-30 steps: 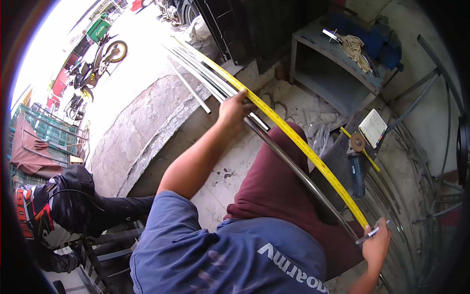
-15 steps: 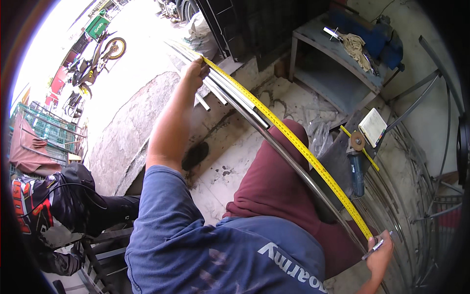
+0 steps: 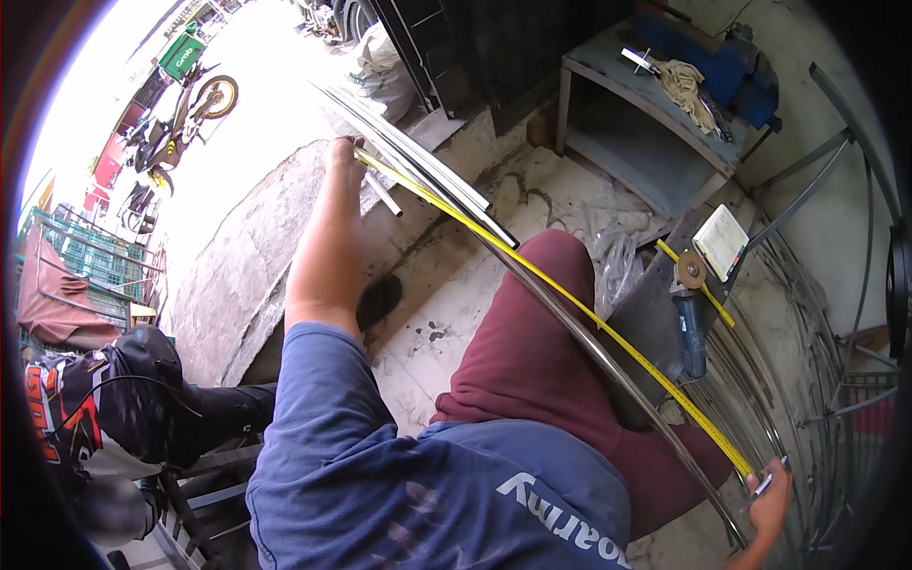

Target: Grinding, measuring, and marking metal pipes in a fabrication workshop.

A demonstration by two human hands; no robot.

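Note:
A yellow tape measure blade [image 3: 647, 365] stretches diagonally across my lap, running beside and partly over a long shiny metal tube [image 3: 622, 380]. At the upper left, my left hand [image 3: 344, 154] is closed on the blade's far end; its fingers are partly hidden. At the lower right, my right hand [image 3: 771, 503] grips the near end of the blade together with a slim pen [image 3: 764, 484]. More metal tubes [image 3: 432, 166] lie past my knee, pointing toward the bright doorway.
An angle grinder [image 3: 692, 328] and an open notebook [image 3: 722, 244] rest on a dark plate to my right. Behind them stands a metal workbench [image 3: 608, 81] with a blue vise [image 3: 750, 81]. Bent metal rods [image 3: 760, 380] lie at right. A motorcycle [image 3: 180, 123] is parked outside.
My left hand has moved left and down, away from the tubes, with the tape end. My right hand has shifted right and down, and the blade has twisted to look narrower.

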